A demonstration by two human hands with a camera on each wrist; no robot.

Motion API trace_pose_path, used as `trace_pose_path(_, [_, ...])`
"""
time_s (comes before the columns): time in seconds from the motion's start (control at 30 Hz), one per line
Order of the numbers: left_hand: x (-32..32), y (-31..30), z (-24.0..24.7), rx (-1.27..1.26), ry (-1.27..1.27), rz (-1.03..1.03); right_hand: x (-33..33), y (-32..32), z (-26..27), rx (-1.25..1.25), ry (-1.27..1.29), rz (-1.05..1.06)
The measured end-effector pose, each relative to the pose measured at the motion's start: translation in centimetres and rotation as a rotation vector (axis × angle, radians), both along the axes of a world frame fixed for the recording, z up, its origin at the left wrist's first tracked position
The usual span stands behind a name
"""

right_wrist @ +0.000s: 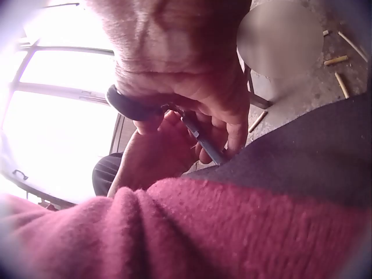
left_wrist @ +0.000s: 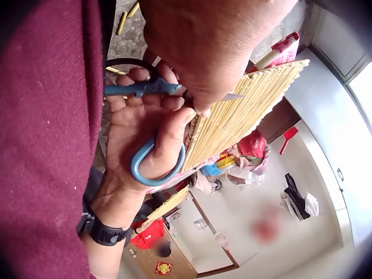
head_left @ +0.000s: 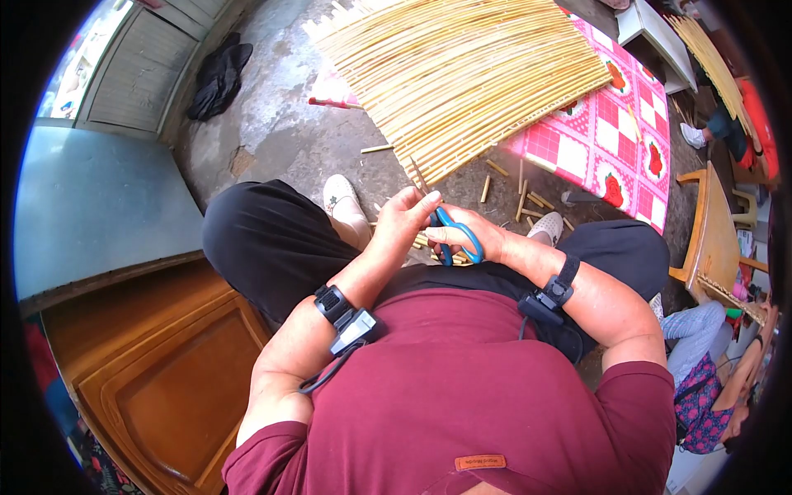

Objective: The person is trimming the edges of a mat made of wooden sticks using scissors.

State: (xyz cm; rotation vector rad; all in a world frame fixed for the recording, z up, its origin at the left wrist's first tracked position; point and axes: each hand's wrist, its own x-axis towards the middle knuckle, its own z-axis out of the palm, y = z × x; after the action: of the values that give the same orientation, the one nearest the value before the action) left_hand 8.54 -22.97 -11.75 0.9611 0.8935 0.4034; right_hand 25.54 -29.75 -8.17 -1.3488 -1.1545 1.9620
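Scissors point(head_left: 445, 221) with blue handles sit between both hands over the lap, blades pointing away toward a mat of yellow sticks point(head_left: 462, 74). The right hand point(head_left: 480, 238) grips the handles, its thumb through one loop point(left_wrist: 138, 164), as the left wrist view shows. Thumb and fingers of the left hand point(head_left: 403, 216) pinch at the blades near the pivot, and the blade tip point(left_wrist: 233, 97) sticks out past them. Seen from the right wrist, the right hand point(right_wrist: 180, 64) covers much of the scissors.
The mat lies on a table with a pink checked cloth point(head_left: 615, 157). Cut stick pieces point(head_left: 485, 190) are scattered on the floor by the shoes. A wooden cabinet point(head_left: 165, 388) stands at the left, a wooden chair point(head_left: 709, 231) at the right. Another person point(head_left: 701, 388) sits at the lower right.
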Motion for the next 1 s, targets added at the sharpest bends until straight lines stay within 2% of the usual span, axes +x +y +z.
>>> trace_pose_path(0.1, [0.2, -0.1, -0.7, 0.022, -0.011, 0.01, 0.2, -0.1, -0.2, -0.045, 0.044, 0.004])
trace_pose_path(0.2, [0.1, -0.1, -0.8, 0.023, -0.005, 0.005, -0.2, -0.5, -0.4, -0.014, 0.043, -0.092])
trace_pose_path(0.4, [0.3, -0.2, 0.4, -0.027, -0.018, 0.018, -0.3, -0.4, -0.4, 0.045, 0.063, -0.094])
trace_pose_path(0.63, [0.3, -0.3, 0.5, -0.081, -0.13, 0.009, 0.1, -0.1, 0.5, 0.03, 0.004, -0.048])
trace_pose_path(1.0, [0.3, -0.2, 0.2, -0.094, -0.121, -0.007, 0.1, -0.1, 1.4, 0.047, -0.097, -0.071])
